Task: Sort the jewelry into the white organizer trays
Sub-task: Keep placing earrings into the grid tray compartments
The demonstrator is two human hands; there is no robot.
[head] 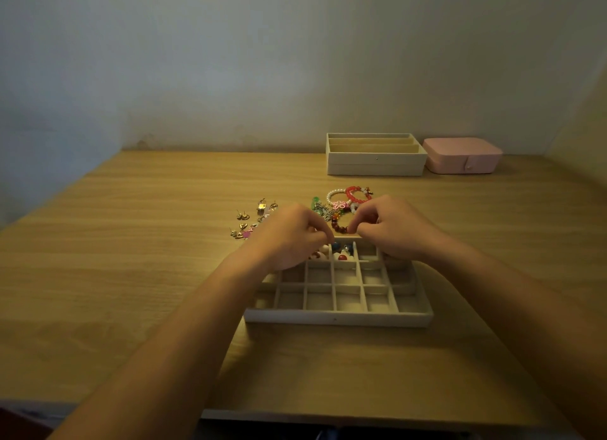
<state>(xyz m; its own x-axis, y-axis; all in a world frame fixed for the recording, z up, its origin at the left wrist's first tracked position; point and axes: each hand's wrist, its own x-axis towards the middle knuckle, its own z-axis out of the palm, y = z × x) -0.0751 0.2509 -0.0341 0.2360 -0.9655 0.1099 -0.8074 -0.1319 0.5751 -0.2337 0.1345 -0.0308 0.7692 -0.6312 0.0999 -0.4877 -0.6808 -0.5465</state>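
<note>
Jewelry (345,203) was heaped just beyond the grid tray (338,319), where a brown bead bracelet (340,227) was pinched by the curled right hand (394,231), what the curled left hand (290,237) held being hidden, and would best be coiled small before being lowered into one compartment.

I get a dim, yellowish picture, brightest on the wall (230,78) toward 12 o'clock, with soft shadows pooling on the table (131,275) toward 6 o'clock, edges bent and darkened by the wide lens, fine detail soft.
</note>
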